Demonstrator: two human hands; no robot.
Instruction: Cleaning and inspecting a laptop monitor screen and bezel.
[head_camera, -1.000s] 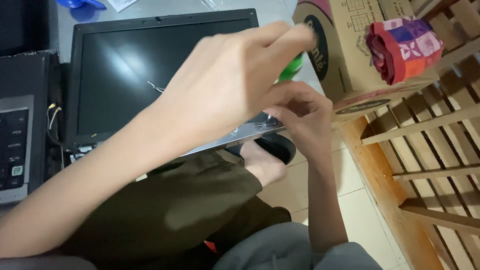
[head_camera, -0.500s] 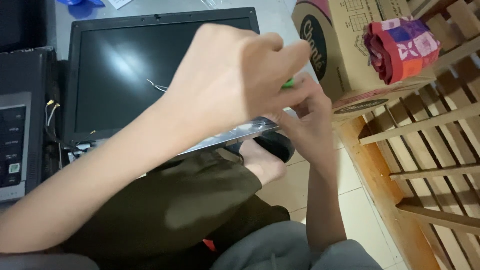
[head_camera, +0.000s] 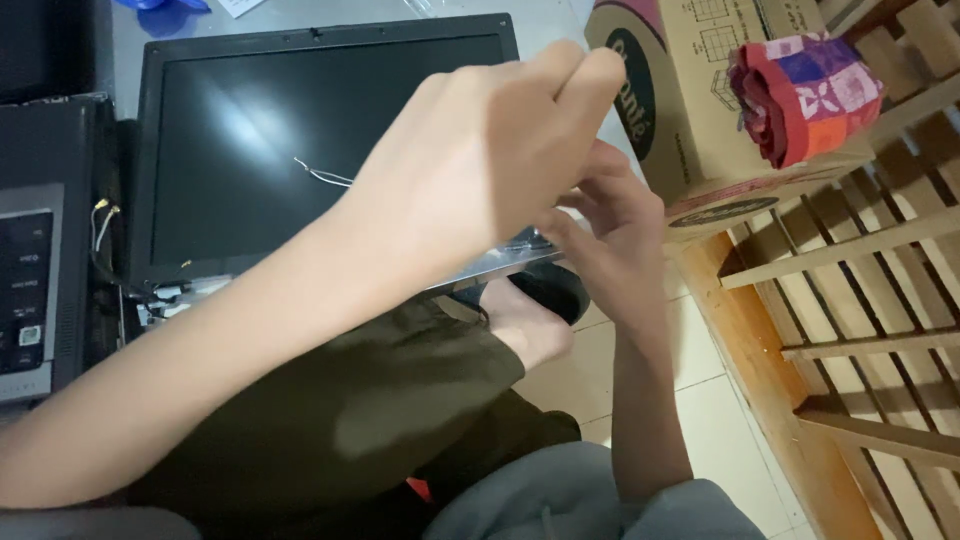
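A black laptop screen panel (head_camera: 300, 150) lies flat, filling the left of the view, its lower right corner tucked under both hands. Beside it to the right sits a cardboard box (head_camera: 690, 120) with a folded red patterned cloth (head_camera: 805, 95) on top. The left hand (head_camera: 490, 170) hovers over that corner, fingers bunched together; what they pinch is hidden. The right hand (head_camera: 610, 240) is just behind it, fingers curled at the panel's edge, grip unclear.

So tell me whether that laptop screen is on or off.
Off. The laptop screen is uniformly dark, showing only a glare patch and a loose thin wire on it.
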